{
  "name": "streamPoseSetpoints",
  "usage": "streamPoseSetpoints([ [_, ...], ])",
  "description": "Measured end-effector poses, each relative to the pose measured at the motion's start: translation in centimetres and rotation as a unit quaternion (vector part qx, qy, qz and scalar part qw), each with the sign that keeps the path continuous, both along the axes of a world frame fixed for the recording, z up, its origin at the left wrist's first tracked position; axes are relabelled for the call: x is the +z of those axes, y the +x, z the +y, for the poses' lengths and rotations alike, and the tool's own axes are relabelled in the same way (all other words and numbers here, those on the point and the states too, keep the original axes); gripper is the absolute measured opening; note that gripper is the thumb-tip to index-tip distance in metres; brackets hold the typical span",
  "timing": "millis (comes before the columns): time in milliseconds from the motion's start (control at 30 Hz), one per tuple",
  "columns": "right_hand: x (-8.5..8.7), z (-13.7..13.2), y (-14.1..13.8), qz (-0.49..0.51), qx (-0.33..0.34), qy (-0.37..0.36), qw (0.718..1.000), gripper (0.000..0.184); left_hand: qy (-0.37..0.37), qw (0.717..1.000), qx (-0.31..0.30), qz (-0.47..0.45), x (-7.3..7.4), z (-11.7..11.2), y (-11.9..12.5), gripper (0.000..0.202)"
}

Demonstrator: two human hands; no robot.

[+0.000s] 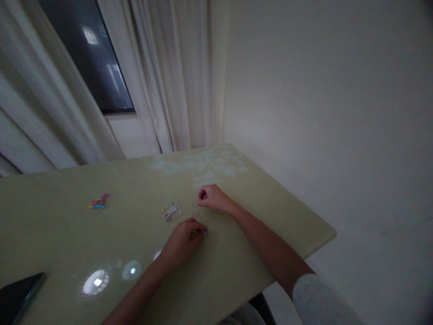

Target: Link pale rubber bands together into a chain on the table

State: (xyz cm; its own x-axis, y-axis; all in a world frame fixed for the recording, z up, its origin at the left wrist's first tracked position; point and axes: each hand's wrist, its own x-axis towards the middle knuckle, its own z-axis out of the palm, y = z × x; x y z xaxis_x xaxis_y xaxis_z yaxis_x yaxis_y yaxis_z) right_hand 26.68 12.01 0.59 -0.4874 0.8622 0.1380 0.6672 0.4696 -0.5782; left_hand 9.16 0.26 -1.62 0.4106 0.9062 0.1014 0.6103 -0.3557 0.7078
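Both of my hands rest on a pale green table [67,234]. My left hand [184,241] is curled, its fingertips pinched on something small that I cannot make out. My right hand [213,197] lies a little farther away, fingers closed in a loose fist around something tiny. A small clear packet [172,211] with pale bits in it lies between the hands, just left of the right hand. A little heap of coloured pieces [98,201] sits farther left, apart from both hands.
A dark flat device [16,298] lies at the table's near left corner. Ceiling lights glare on the tabletop [96,281]. Curtains [169,72] and a dark window [91,49] stand behind the table; a bare wall is to the right. The table's right edge [324,239] is close.
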Motion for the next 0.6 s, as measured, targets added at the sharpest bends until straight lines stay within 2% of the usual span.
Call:
streamPoseSetpoints([
  [233, -1.5, 0.3, -2.6, -0.039, 0.014, 0.013, 0.999, 0.008, 0.001, 1.0, -0.005, 0.018, 0.0, 0.0, 0.2, 0.026],
  [400, -1.8, 0.1, -3.0, -0.073, 0.001, 0.032, 0.997, 0.017, 0.002, 0.999, 0.01, 0.036, -0.3, 0.1, 0.5, 0.021],
  [600, -1.8, -0.1, -3.0, -0.142, -0.023, 0.047, 0.988, 0.016, -0.019, 0.996, 0.031, 0.078, -0.3, 0.1, 0.6, 0.013],
])
